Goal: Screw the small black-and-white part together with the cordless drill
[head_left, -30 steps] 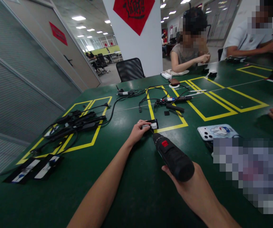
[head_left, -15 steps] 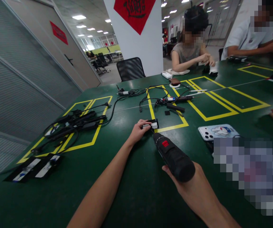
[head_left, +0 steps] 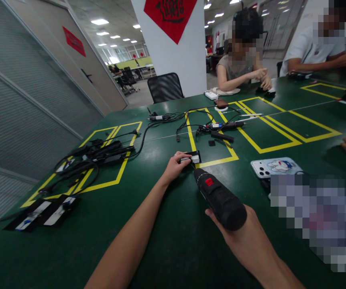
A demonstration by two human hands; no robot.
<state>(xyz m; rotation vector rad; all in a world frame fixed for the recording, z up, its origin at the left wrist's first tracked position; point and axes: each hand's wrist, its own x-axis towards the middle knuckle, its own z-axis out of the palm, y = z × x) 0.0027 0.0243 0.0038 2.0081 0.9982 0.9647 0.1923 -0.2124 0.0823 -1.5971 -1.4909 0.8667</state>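
Note:
A black cordless drill (head_left: 219, 199) is in the grip of my right hand (head_left: 247, 233), its chuck and bit pointing away from me. The bit's tip reaches a small black-and-white flat part (head_left: 195, 157) on the green table. My left hand (head_left: 175, 165) grips that part from its left side, with the fingers over its top. The fingers of my right hand are largely hidden behind the drill's body.
Black cables and adapters (head_left: 100, 154) lie in a heap at left, near two black-and-white strips (head_left: 57, 212). Beyond my hands are a black tube (head_left: 222, 137) and more cables. At right lies a phone (head_left: 277, 166). Other people sit around the table.
My hands, the drill and the small part stay practically in place. Across the table, a person's hand has lowered toward the thing in front of it.

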